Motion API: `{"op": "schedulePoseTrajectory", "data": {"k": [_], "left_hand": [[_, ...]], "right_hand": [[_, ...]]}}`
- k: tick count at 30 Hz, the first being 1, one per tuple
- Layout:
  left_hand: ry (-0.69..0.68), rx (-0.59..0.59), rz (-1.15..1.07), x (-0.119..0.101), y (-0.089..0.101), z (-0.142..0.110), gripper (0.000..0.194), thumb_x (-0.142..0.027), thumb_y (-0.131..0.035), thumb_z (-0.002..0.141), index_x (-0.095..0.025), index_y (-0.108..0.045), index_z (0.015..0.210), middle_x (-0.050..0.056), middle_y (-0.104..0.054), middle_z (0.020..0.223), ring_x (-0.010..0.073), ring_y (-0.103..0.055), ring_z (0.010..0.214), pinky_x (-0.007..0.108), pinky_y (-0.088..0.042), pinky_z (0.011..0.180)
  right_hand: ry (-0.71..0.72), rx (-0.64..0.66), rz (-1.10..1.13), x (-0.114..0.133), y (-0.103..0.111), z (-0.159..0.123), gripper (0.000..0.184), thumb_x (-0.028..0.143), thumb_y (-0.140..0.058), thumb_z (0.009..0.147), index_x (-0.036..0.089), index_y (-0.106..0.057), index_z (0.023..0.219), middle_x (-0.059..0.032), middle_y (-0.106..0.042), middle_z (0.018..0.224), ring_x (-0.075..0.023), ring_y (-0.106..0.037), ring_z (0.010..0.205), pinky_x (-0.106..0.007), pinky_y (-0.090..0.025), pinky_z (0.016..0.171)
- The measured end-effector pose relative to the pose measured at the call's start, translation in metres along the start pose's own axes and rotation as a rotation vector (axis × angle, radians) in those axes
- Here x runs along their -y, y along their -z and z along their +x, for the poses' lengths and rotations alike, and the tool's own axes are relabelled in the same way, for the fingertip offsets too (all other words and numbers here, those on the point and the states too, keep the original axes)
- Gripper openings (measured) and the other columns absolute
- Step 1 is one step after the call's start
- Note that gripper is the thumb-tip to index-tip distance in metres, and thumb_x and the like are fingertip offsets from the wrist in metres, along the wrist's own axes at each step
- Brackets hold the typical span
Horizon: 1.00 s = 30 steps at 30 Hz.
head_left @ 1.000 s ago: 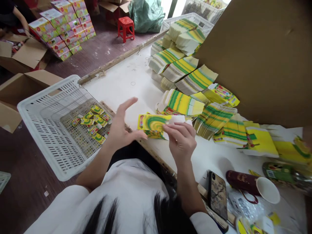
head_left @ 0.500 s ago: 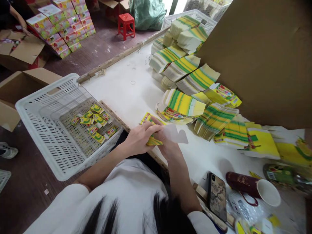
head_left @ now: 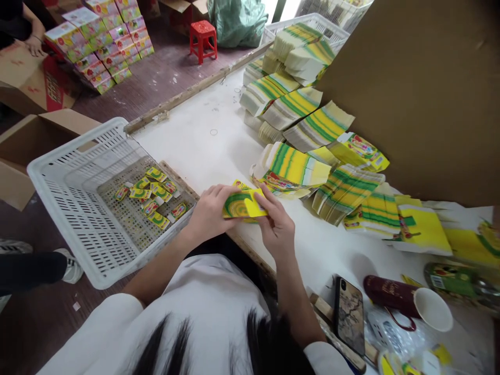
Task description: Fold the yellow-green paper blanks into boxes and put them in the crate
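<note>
A small yellow-and-green printed carton (head_left: pixel 239 204) is held between both hands above the table's front edge. Its left end sits in the grip of my left hand (head_left: pixel 210 212), fingers wrapped over it. At the other end, my right hand (head_left: pixel 276 223) pinches the yellow end flap with thumb and fingers. Another bit of yellow printed card (head_left: pixel 240 184) shows just behind the carton; whether it belongs to the same piece I cannot tell. Beyond my hands lies a fanned stack of flat cartons (head_left: pixel 299 164) in the same colours.
At my left stands a white plastic basket (head_left: pixel 74 219) with several small filled-out cartons (head_left: pixel 158 187) inside. More flat carton stacks (head_left: pixel 318 125) line the table (head_left: pixel 187 140). To the right are a phone (head_left: pixel 349 315) and a tipped maroon mug (head_left: pixel 390 292). A co-worker's hand (head_left: pixel 35 46) rests on a cardboard box.
The carton's pale flap that stuck out rightward is folded in, and its yellow printed side shows. My right hand has shifted to that end. The co-worker's box and feet have moved.
</note>
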<state>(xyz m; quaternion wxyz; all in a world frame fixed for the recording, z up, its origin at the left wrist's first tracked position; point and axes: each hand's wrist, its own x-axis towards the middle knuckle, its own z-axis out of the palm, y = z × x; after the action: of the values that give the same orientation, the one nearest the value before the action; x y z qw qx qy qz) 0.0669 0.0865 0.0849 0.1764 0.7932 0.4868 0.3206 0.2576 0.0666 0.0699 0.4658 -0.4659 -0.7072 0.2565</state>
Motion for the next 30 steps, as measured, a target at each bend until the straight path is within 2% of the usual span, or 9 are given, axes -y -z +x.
{"op": "schedulePoseTrajectory", "data": {"k": [4,7,9,14,20,23,26,28,30], "left_hand": [[-0.04,0.0,-0.012,0.001,0.012,-0.003,0.055,-0.036,-0.084,0.076,-0.022,-0.056,0.121,0.009,-0.069,0.116,0.0276,-0.065,0.108,0.042,-0.053,0.096],[-0.051,0.013,-0.022,0.0,0.012,-0.003,0.064,-0.036,-0.085,0.074,-0.022,-0.052,0.128,0.009,-0.069,0.118,0.0277,-0.066,0.107,0.042,-0.054,0.095],[-0.071,0.003,-0.011,-0.002,0.01,-0.003,0.063,-0.037,-0.084,0.075,-0.022,-0.053,0.128,0.009,-0.07,0.116,0.028,-0.066,0.106,0.042,-0.054,0.094],[-0.086,-0.037,0.076,-0.002,0.009,-0.005,0.054,-0.039,-0.08,0.081,-0.021,-0.055,0.125,0.01,-0.071,0.115,0.0296,-0.066,0.105,0.044,-0.052,0.094],[-0.043,-0.031,-0.019,0.009,0.011,-0.01,0.064,-0.038,-0.085,0.075,-0.022,-0.052,0.127,0.008,-0.072,0.113,0.027,-0.067,0.104,0.041,-0.054,0.092],[-0.045,-0.023,-0.001,0.005,0.006,-0.005,0.058,-0.039,-0.083,0.077,-0.022,-0.054,0.125,0.008,-0.071,0.115,0.0276,-0.067,0.106,0.041,-0.053,0.094],[-0.031,-0.016,0.035,0.006,0.008,-0.001,0.054,-0.039,-0.081,0.079,-0.021,-0.056,0.124,0.009,-0.071,0.115,0.0282,-0.066,0.106,0.042,-0.052,0.095],[0.062,-0.042,0.09,0.015,0.018,-0.004,0.053,-0.038,-0.081,0.079,-0.022,-0.058,0.123,0.009,-0.07,0.115,0.0293,-0.065,0.107,0.043,-0.051,0.096],[0.25,-0.128,0.232,0.032,0.033,-0.011,0.058,-0.038,-0.083,0.076,-0.023,-0.057,0.126,0.011,-0.068,0.12,0.0337,-0.062,0.113,0.049,-0.047,0.101]], "right_hand": [[0.021,0.192,-0.075,-0.005,0.014,0.002,0.029,0.038,-0.056,0.101,0.03,-0.071,0.125,-0.009,-0.05,0.156,-0.0287,-0.054,0.14,-0.048,-0.053,0.109],[0.034,0.258,-0.057,-0.004,0.023,0.004,0.027,0.037,-0.056,0.1,0.029,-0.073,0.119,-0.0097,-0.055,0.152,-0.028,-0.058,0.136,-0.048,-0.054,0.107],[0.035,0.256,-0.053,-0.001,0.023,0.005,0.025,0.035,-0.059,0.099,0.029,-0.074,0.118,-0.0104,-0.057,0.149,-0.0281,-0.058,0.135,-0.048,-0.053,0.108],[-0.021,0.145,-0.053,0.002,0.003,0.004,0.025,0.028,-0.06,0.097,0.026,-0.071,0.119,-0.0132,-0.056,0.148,-0.0282,-0.055,0.138,-0.05,-0.05,0.111],[0.038,0.297,0.013,-0.005,0.008,0.008,0.024,0.036,-0.055,0.101,0.025,-0.073,0.113,-0.0133,-0.058,0.143,-0.0281,-0.058,0.133,-0.048,-0.053,0.107],[-0.009,0.228,0.009,-0.005,0.002,0.008,0.023,0.037,-0.058,0.099,0.027,-0.071,0.116,-0.0123,-0.057,0.145,-0.0284,-0.055,0.136,-0.051,-0.049,0.111],[-0.078,0.103,0.058,-0.007,-0.008,0.005,0.048,0.039,-0.06,0.098,0.026,-0.053,0.143,-0.0148,-0.048,0.155,-0.0283,-0.046,0.144,-0.051,-0.046,0.114],[-0.132,0.048,0.079,-0.012,-0.009,0.002,0.066,0.043,-0.066,0.094,0.025,-0.04,0.152,-0.0165,-0.048,0.154,-0.0283,-0.051,0.14,-0.048,-0.049,0.111],[-0.183,0.003,-0.021,-0.021,-0.003,-0.003,0.065,0.044,-0.07,0.091,0.024,-0.046,0.148,-0.015,-0.061,0.141,-0.0283,-0.061,0.127,-0.049,-0.052,0.106]]}}
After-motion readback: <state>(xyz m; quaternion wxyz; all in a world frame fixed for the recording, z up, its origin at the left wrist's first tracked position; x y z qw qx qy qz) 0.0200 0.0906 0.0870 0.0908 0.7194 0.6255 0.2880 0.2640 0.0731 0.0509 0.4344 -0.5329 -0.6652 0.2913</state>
